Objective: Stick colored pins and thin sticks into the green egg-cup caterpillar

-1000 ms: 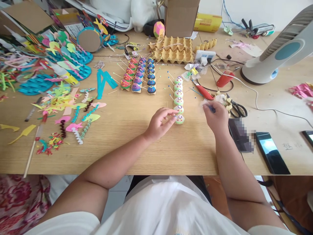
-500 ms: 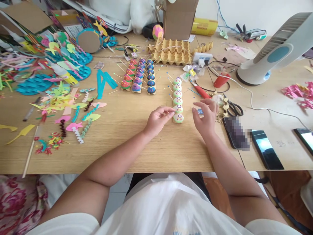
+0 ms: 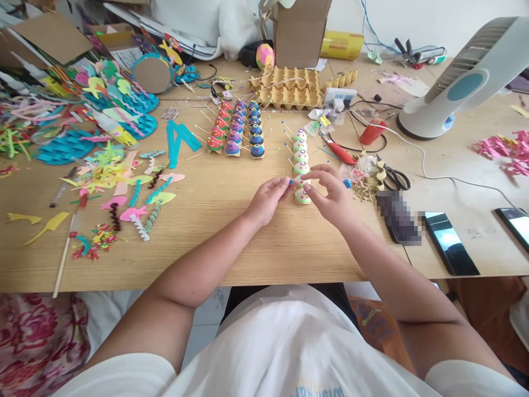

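Note:
A row of white egg-carton cups [image 3: 300,144] with green rims, coloured dots and purple rings runs away from me. Thin blue-tipped sticks poke out from its left side. At the near end, my left hand [image 3: 268,201] pinches a small blue piece [image 3: 291,181] between thumb and fingertips; any stick below it is hidden. Over the nearest cups reaches my right hand [image 3: 328,193], thumb and forefinger apart, partly covering them. Just beyond its knuckles lies a blue lump [image 3: 347,183].
Red, purple and dark blue cup rows [image 3: 235,132] stand further left. Paper fish and scraps [image 3: 136,193] cover the left side. To the right are scissors [image 3: 399,179], a red-handled tool [image 3: 341,151], phones [image 3: 451,242] and a white fan [image 3: 446,82]. Egg trays [image 3: 287,91] lie behind.
My right hand has moved left from beside the blue lump to the near cups, meeting my left hand. A blue piece now shows at the left fingertips. The view has shifted slightly.

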The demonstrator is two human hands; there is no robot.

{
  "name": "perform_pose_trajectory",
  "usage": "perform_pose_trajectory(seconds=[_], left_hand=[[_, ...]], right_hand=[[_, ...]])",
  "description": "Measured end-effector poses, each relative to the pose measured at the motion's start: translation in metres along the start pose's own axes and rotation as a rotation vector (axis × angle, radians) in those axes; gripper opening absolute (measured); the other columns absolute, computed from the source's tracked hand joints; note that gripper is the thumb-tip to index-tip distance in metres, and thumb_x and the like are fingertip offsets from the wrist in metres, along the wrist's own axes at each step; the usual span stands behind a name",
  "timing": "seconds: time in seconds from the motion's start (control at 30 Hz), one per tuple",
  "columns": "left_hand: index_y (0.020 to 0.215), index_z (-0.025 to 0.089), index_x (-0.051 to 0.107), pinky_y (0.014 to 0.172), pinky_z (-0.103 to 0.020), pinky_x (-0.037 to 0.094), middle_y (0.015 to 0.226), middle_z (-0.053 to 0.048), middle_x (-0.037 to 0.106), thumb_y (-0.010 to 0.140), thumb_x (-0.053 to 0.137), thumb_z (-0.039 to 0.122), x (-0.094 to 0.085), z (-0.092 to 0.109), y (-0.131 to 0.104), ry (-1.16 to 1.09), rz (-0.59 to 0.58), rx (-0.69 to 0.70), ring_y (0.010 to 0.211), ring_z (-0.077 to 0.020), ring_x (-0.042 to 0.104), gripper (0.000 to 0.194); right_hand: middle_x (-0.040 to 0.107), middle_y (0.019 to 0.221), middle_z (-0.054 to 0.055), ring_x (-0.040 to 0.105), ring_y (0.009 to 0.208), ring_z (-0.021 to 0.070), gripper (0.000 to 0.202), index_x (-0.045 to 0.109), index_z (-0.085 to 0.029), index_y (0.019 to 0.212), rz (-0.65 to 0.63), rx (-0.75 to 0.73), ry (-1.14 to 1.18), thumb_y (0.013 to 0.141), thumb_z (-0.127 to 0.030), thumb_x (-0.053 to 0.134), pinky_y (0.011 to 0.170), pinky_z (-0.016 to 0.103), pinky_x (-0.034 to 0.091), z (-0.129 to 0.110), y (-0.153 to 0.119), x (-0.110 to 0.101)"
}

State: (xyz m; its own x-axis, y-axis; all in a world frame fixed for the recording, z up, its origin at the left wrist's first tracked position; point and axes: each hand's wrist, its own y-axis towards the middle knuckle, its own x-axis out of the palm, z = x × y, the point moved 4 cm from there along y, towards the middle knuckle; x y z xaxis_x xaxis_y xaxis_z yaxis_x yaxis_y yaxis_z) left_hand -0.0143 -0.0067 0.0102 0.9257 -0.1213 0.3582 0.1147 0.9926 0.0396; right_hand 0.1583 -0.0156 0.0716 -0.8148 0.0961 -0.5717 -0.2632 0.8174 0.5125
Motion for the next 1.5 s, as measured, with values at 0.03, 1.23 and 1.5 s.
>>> perform_pose_trajectory(seconds=[0.03, 1.23, 1.5], left_hand=[[0.085, 0.018, 0.078, 0.057, -0.022, 0.034, 0.074, 0.000, 0.066, 0.081, 0.080, 0.067, 0.000, 0.001, 0.000, 0.002, -0.004, 0.008, 0.064, -0.0084, 0.047, 0.049], [0.086, 0.021, 0.071, 0.092, -0.046, 0.047, 0.105, -0.015, 0.068, 0.094, 0.067, 0.022, -0.032, 0.014, 0.002, 1.588, 0.073, 0.146, 0.110, -0.0347, 0.057, 0.009], [0.093, 0.020, 0.065, 0.088, -0.031, 0.048, 0.092, -0.003, 0.070, 0.097, 0.064, 0.024, -0.029, 0.015, 0.006, 0.899, 0.102, 0.198, 0.089, -0.0177, 0.062, 0.006]], right_hand=[[0.068, 0.126, 0.011, 0.064, 0.121, 0.0270, 0.026, 0.076, -0.026, 0.115, -0.021, 0.010, 0.036, 0.097, -0.043, 0.068, 0.107, 0.049, 0.052, -0.001, 0.002, 0.005], [0.057, 0.068, 0.001, 0.051, 0.065, 0.0150, 0.058, 0.057, -0.024, 0.076, 0.124, 0.246, 0.437, 0.093, -0.079, 0.055, 0.063, 0.033, 0.043, 0.023, -0.005, 0.022], [0.060, 0.075, 0.000, 0.051, 0.063, 0.0139, 0.053, 0.066, -0.024, 0.089, 0.097, 0.325, 0.593, 0.081, -0.076, 0.073, 0.059, 0.031, 0.043, 0.033, -0.005, 0.033]])
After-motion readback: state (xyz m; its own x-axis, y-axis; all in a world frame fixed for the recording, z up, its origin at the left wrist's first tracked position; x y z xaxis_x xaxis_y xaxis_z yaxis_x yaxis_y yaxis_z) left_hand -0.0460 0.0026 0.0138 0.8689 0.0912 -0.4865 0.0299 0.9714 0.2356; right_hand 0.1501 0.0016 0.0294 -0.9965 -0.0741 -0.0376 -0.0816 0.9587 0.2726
